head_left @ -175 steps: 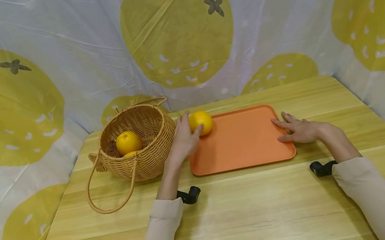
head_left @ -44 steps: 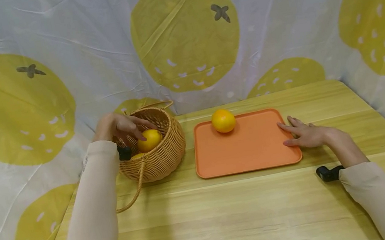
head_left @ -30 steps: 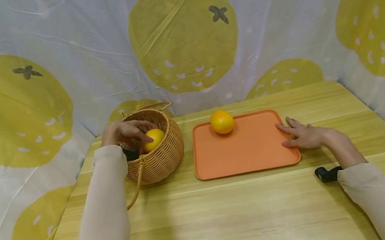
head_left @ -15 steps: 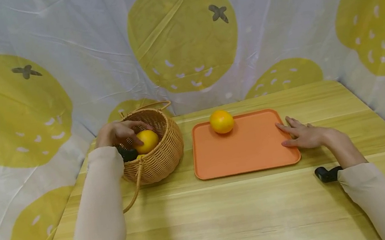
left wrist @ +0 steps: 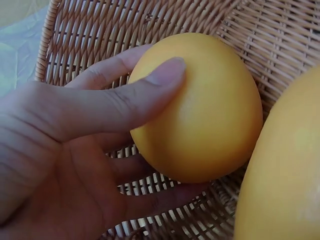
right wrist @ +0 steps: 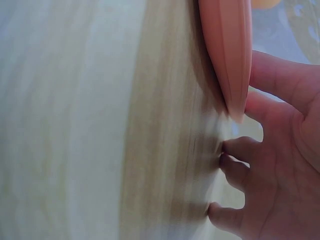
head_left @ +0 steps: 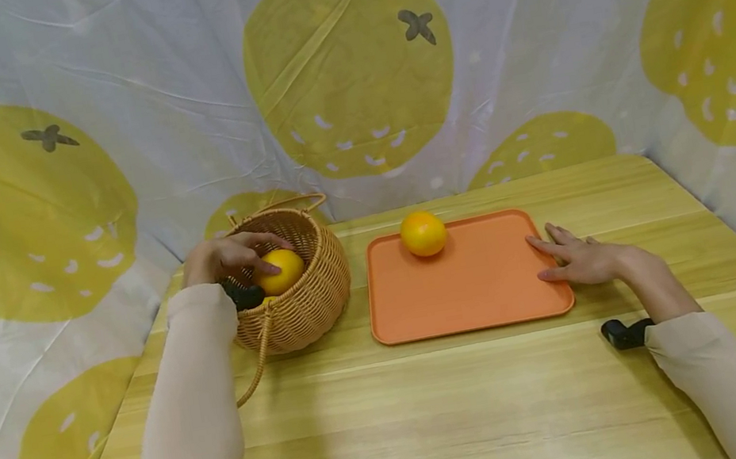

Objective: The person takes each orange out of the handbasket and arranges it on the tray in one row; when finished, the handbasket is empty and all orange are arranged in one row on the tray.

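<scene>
My left hand reaches into the wicker basket and grips an orange; in the left wrist view the thumb and fingers curl round that orange. A second orange lies beside it in the basket. Another orange sits at the far left corner of the orange tray. My right hand rests flat on the table with straight fingers touching the tray's right edge.
The wooden table extends toward me in front of the tray. The basket's loop handle hangs onto the table at its near side. A fruit-print cloth hangs behind and to both sides.
Over the last seconds my left hand left the orange on the tray and moved into the basket, closing round an orange there. The right hand has stayed put.
</scene>
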`<state>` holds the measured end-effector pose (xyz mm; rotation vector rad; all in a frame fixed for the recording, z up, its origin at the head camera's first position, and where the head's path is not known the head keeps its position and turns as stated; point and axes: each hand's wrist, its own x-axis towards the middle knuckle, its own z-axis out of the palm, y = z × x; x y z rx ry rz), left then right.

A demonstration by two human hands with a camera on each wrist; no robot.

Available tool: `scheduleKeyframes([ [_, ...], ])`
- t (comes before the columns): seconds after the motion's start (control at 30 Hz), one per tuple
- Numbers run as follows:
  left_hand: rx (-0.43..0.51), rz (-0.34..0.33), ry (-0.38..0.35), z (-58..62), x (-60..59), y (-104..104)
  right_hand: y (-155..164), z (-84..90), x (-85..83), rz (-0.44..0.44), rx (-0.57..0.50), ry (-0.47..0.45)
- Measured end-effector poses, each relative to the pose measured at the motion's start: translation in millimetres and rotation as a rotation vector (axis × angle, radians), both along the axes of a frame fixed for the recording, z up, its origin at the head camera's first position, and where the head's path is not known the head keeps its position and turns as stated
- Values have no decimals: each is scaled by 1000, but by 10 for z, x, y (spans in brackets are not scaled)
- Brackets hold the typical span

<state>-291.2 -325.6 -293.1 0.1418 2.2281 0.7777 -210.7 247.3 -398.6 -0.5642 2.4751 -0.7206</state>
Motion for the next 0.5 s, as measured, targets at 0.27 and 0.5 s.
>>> scheduleKeyframes([
  [0.27, 23, 0, 9, -48, 14, -15, 7, -20, -9, 0, -2, 1],
  [0.5, 40, -7, 47, 29, -25, 36, 14, -18, -18, -1, 2, 1],
])
